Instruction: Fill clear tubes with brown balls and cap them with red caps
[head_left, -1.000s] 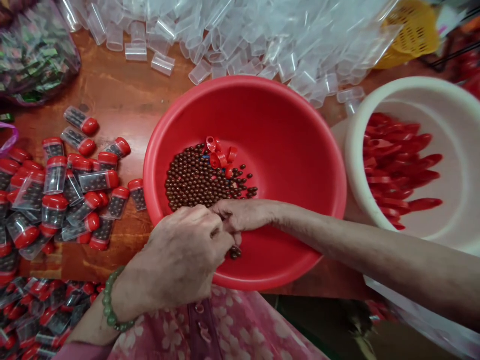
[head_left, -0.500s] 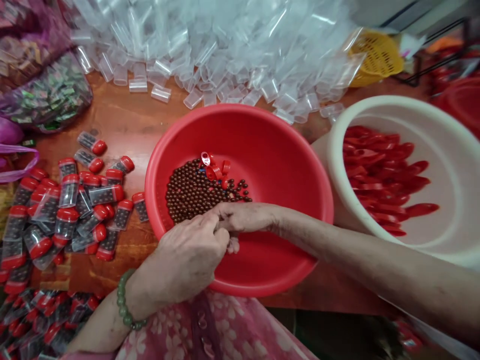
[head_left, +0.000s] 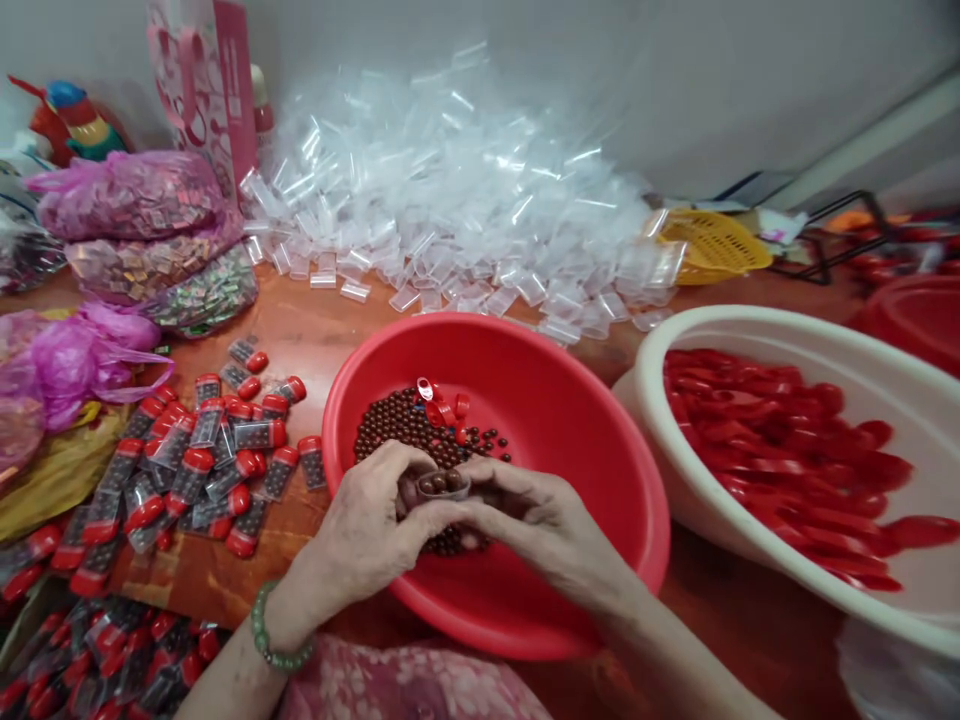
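Over the red basin, a small clear plastic tube is held with its open mouth up, and brown balls show at its rim. My left hand, with a green bead bracelet at the wrist, curls around the tube's left side. From the other side, my right hand closes on it, thumb near the left thumb. Below and behind the hands lies a heap of loose brown balls in the basin. Several small red caps rest on its edge. The tube's lower part is hidden by my fingers.
Filled red-capped tubes are piled on the table to the left. A large heap of clear tubes stands at the back. To the right, a white tub holds red pieces. Behind it sits a yellow basket.
My hands were together low in the basin; now they are apart around the tube, with its filled mouth showing. The view has tilted up, revealing more of the back wall and bags.
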